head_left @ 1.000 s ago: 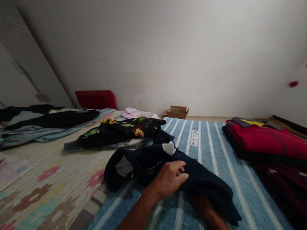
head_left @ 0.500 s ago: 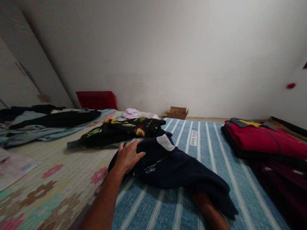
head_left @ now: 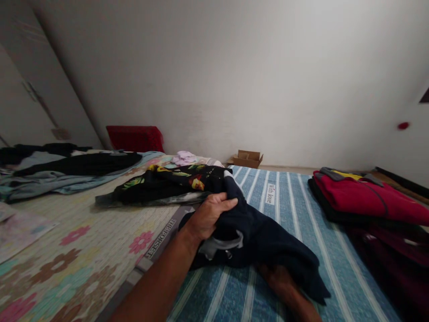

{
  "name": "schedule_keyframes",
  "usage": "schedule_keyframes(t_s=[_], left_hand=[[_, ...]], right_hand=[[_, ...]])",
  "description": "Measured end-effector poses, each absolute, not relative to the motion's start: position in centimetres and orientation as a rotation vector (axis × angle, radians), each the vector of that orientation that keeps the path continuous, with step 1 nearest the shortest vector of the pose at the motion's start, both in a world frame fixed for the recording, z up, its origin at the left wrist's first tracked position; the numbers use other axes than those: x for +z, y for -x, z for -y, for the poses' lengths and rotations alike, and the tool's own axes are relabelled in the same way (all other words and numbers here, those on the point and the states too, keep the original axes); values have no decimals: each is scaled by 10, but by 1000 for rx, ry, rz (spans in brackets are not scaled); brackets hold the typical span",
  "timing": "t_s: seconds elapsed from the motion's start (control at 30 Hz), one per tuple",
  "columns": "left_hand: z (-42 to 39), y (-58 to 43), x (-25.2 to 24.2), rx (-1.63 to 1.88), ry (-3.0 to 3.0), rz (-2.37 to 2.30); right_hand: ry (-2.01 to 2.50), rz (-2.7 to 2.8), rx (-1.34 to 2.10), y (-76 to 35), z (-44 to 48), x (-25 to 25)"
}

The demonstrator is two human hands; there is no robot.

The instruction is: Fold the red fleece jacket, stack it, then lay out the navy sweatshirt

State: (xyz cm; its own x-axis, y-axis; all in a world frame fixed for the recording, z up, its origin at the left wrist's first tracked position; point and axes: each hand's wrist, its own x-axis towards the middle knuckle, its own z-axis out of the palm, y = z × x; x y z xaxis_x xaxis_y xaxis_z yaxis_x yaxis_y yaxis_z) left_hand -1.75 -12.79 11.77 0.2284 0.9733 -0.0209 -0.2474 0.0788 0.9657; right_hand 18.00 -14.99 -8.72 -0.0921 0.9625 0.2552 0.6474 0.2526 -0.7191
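A dark navy garment [head_left: 268, 235] with a white patch and a light grey strip at its opening lies bunched across the blue striped bedcover. My left hand [head_left: 212, 212] grips a raised fold of it near its upper left part, thumb pressed over the cloth. My right hand [head_left: 276, 279] reaches beneath the garment's lower edge; the cloth hides its fingers. Just beyond my left hand, a black garment with a floral print [head_left: 174, 183] touches the navy one.
Folded clothes, a red one [head_left: 362, 197] among them, are stacked at the right. Black and grey-blue clothes [head_left: 77, 167] lie at the far left on the flowered bedcover [head_left: 110, 232]. A small cardboard box [head_left: 248, 158] and a red case-like object [head_left: 136, 138] stand by the wall.
My left hand has moved right and pulled up the garment's left side, folding it over so the grey strip shows. My right hand has shifted slightly left and stays under the cloth.
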Motion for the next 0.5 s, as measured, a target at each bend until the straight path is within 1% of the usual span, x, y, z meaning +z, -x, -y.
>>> schedule_keyframes(t_s=[0.07, 0.13, 0.27, 0.43, 0.5], left_hand=[[122, 0, 125, 1317, -977, -751], [118, -16, 131, 1434, -920, -652], [117, -35, 144, 1533, -895, -486], [120, -50, 163, 1664, -915, -274], [124, -57, 169, 1686, -917, -229]], right_hand=[[1417, 1817, 769, -174, 161, -77], [1371, 1804, 831, -167, 171, -67], [1310, 1761, 724, -157, 183, -48], [1107, 1793, 661, -144, 189, -28], [1136, 1775, 610, -136, 183, -24]])
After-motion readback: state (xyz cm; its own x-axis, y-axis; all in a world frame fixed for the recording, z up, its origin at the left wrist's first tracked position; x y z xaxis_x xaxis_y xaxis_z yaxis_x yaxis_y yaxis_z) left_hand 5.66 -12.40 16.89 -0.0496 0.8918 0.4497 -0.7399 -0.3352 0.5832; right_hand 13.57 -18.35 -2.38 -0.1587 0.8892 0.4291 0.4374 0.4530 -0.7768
